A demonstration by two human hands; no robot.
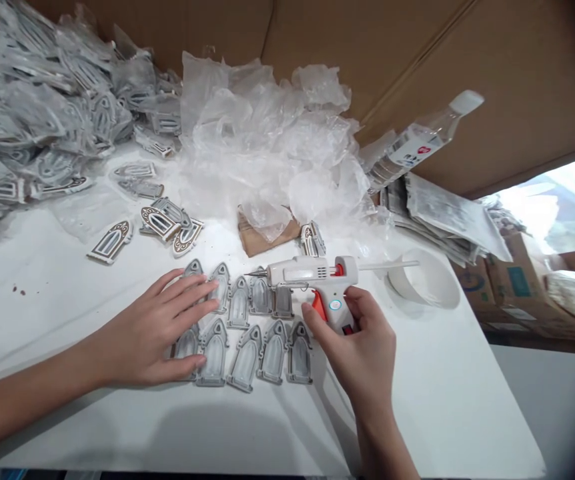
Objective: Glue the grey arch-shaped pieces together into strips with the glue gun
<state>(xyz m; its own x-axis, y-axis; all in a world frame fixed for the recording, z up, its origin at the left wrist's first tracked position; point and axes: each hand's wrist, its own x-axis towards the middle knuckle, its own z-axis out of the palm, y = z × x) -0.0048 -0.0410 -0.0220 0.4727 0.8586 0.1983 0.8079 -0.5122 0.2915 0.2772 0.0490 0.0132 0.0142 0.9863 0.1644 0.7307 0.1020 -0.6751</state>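
Note:
My right hand (362,347) grips the handle of a white glue gun (312,277) with an orange trigger, its nozzle pointing left over the pieces. My left hand (160,330) lies flat, fingers spread, on several grey arched window-shaped pieces (255,333) laid in two rows on the white table (442,400). A few more arched pieces (162,223) with brown edges lie loose farther back on the left.
A large pile of bagged pieces (32,113) fills the back left. Crumpled clear plastic wrappers (272,140) sit at the back centre, over a cardboard scrap (262,237). A plastic bottle (417,143), a stack of packets (442,213) and a white bowl (425,280) stand to the right. Cardboard walls rise behind.

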